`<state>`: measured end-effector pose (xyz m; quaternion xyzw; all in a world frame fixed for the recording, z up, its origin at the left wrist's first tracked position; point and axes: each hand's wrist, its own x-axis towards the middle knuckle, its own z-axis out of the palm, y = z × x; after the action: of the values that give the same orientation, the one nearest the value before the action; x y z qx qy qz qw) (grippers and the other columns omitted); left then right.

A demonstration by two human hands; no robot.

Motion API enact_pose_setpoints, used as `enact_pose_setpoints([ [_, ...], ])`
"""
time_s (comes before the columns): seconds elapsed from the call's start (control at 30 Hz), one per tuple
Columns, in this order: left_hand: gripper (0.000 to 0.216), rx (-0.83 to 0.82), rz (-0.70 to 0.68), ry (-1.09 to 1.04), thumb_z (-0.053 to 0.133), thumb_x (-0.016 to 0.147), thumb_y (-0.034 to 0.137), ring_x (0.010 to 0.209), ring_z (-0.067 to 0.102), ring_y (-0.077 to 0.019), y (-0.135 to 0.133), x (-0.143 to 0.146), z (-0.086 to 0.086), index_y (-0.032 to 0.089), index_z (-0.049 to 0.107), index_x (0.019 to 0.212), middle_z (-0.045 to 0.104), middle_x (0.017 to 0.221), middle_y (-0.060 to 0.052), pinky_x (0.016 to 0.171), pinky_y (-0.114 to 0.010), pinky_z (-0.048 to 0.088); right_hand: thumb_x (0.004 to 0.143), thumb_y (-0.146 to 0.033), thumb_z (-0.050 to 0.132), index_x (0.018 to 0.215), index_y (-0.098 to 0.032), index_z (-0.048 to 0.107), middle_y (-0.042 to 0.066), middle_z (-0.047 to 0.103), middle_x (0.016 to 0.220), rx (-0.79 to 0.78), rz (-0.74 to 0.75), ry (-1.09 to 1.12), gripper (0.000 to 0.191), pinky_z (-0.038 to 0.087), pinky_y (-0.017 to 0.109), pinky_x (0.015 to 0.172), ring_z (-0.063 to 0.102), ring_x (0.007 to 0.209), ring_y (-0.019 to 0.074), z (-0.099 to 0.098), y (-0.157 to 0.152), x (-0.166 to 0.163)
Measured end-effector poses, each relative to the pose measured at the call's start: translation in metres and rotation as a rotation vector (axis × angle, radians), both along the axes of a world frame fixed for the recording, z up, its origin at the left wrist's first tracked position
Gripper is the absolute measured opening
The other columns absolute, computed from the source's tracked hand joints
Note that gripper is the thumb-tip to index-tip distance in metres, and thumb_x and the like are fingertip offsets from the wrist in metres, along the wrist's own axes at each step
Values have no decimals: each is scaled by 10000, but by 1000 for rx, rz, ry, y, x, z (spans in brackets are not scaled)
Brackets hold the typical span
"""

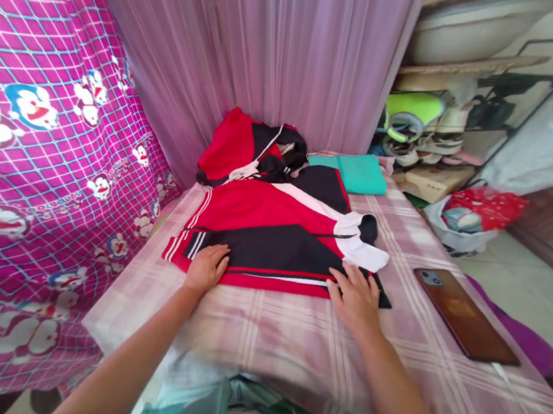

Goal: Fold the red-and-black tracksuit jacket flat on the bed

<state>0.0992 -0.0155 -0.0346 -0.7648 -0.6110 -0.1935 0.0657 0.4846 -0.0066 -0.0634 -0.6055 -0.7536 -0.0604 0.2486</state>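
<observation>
A red, black and white jersey-like garment (266, 212) lies spread on the plaid-covered table, its white collar to the right and striped cuffs to the left. My left hand (207, 268) rests on the near black sleeve beside its white stripes, fingers stretched out. On the garment's right end, just below the white collar (359, 247), my right hand (356, 296) lies flat with fingers spread. Behind the spread garment sits a bunched red and black garment (234, 145) with a white drawstring. A folded teal cloth (361, 174) lies at the back right.
A brown-backed phone (465, 314) with a white cable lies on the plaid cloth (281, 335) at the right. Purple curtains (276, 46) hang behind; a pink patterned cloth (33, 170) hangs at the left. Shoes (440, 143) and a plastic bag (466, 220) stand beyond the table's right side.
</observation>
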Motion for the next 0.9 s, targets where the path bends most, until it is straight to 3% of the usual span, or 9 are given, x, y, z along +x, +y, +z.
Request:
enact_pose_setpoints([
  [0.37, 354, -47, 11, 15, 412, 970, 341, 1180, 619, -234, -5, 2, 5, 193, 662, 1173, 691, 1250, -96, 1061, -446, 464, 942, -365, 455, 1249, -245, 656, 113, 552, 1423, -44, 70, -58, 386, 266, 543, 1129, 475, 1319, 301, -7, -3, 14],
  [0.9, 345, -53, -15, -62, 443, 926, 310, 1175, 615, -262, 2, 4, 9, 195, 668, 1160, 689, 1242, -92, 1062, -454, 448, 975, -365, 422, 1206, -241, 675, 109, 573, 1400, -160, -40, 43, 365, 220, 522, 1123, 482, 1289, 280, 19, -1, -4],
])
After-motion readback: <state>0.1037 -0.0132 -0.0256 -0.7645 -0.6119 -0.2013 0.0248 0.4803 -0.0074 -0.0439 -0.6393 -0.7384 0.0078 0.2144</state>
